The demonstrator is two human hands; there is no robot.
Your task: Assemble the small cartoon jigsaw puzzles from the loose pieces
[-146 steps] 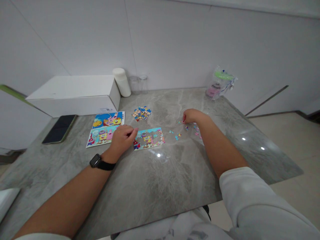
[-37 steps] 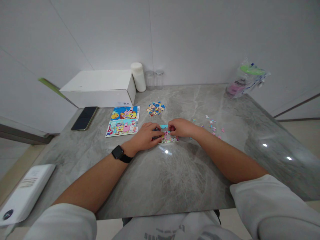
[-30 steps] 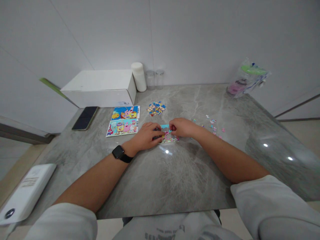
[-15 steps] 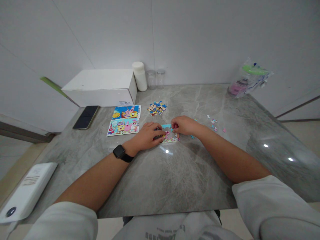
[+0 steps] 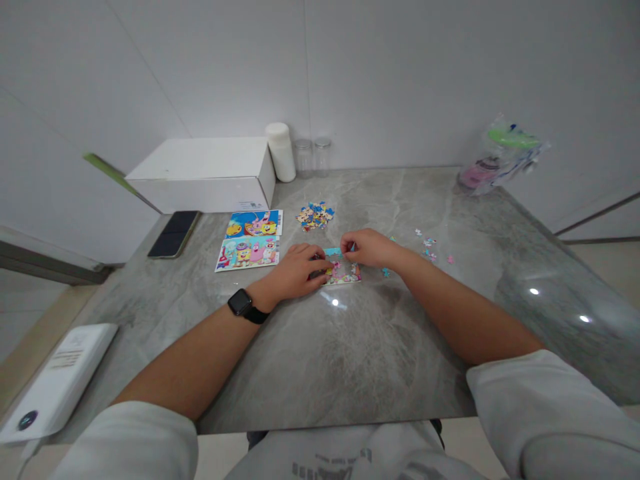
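A small, partly assembled jigsaw puzzle (image 5: 344, 277) lies between my hands, with a light blue strip along its top and a grey gap inside. My left hand (image 5: 301, 270), a black watch on its wrist, rests on the puzzle's left side with thumb and fingers apart. Over the upper right corner, my right hand (image 5: 367, 247) has its thumb and forefinger pinched together; whatever is between them is too small to make out. Loose pieces (image 5: 429, 248) are scattered right of my right hand. Behind the puzzle sits a pile of pieces (image 5: 315, 216).
Two cartoon picture cards (image 5: 247, 255) lie left of the puzzle, near a phone (image 5: 175, 235). Along the wall stand a white box (image 5: 200, 177), a white bottle (image 5: 281, 153) and two clear jars (image 5: 313, 159). A plastic bag (image 5: 503, 160) stands back right; a white device (image 5: 63, 377) lies front left.
My right hand has lifted slightly and shifted a little toward the far edge of the puzzle. My left hand stays in place on the puzzle.
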